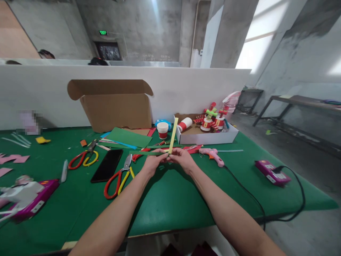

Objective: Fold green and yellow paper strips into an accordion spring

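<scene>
Just above the green table, my left hand [155, 162] and my right hand [183, 159] meet with fingers pinched together. Between them a yellow paper strip [173, 133] stands up, leaning slightly right. A green paper strip [140, 153] runs out leftward from the same pinch, so the two strips cross at my fingertips. How they join is hidden by the fingers. Right of my hands lies a pink glue gun [212, 154], its cord trailing over the table. Red-and-yellow-handled scissors [118, 179] rest to the left of my left hand. A red-and-white paper cup [162, 130] stands behind.
A white box [207, 138] at the back holds cup figures with folded paper limbs. Further left are a black phone [107, 165], a second pair of scissors [85, 156], green paper sheets [129, 137] and an open cardboard box [117, 112]. Purple power strips [272, 173] lie at both sides.
</scene>
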A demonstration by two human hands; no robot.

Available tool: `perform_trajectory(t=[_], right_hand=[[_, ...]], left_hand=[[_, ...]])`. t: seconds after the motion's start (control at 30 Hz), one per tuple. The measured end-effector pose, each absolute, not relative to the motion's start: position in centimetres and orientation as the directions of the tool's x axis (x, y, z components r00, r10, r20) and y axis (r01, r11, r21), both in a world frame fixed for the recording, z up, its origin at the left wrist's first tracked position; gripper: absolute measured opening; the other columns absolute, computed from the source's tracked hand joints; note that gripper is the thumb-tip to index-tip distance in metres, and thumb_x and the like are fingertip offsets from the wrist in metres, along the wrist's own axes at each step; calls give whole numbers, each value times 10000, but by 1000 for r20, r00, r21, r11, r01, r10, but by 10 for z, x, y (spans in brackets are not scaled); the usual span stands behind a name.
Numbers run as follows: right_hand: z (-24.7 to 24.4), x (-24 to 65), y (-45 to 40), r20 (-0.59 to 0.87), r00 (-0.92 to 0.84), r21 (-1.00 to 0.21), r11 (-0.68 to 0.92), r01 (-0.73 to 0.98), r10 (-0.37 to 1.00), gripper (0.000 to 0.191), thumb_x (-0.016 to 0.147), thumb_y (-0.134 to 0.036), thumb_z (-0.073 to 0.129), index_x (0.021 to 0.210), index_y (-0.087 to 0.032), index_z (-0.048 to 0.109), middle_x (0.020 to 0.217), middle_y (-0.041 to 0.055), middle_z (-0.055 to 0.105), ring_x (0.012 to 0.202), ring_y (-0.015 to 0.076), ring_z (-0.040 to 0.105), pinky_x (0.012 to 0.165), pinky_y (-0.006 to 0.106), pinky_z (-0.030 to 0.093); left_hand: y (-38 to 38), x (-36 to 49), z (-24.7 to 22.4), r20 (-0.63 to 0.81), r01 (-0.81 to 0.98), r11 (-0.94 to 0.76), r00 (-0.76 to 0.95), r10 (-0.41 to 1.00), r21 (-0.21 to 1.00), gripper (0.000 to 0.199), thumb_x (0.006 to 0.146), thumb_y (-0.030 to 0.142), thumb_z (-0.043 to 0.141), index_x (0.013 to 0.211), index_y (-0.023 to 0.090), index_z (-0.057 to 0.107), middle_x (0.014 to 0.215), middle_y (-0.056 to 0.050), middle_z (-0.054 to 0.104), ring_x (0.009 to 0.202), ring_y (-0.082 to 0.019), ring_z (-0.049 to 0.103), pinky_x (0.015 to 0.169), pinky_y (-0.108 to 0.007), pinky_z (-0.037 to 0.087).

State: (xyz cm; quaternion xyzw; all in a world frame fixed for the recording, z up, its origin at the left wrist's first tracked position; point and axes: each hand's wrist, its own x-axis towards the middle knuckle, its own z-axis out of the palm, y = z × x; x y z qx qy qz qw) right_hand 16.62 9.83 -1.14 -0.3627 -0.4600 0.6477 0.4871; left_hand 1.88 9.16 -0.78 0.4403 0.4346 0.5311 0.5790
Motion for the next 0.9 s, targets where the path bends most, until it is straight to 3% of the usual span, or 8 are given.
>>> perform_trajectory(t=[0.43,0.63,0.9], right_hand=[[-12,166,99,-66,-255,-935,-149,-322,965,369,531,-379,867,713,-159,634,652,7,693,618,123,668,681,259,553],[-13,165,99,-33,-213,-952,-95,-291,977,359,545,-384,855,718,-170,624,658,7,694,625,139,673,687,291,566],[-10,167,101,-56,-110,-940,-89,-329,992,370,505,-374,862,735,-174,652,668,-20,671,581,113,632,691,286,555]], left_hand=[[91,19,-8,-32,-243,47,65,997,969,399,453,405,852,627,163,586,557,14,603,514,-89,519,535,-224,418],[92,20,-9,-50,-242,63,59,997,968,434,434,420,864,655,158,597,564,16,604,515,-92,524,527,-227,421],[96,16,-7,-71,-258,79,37,997,963,497,520,539,815,716,146,582,620,14,585,521,-82,529,545,-235,457]])
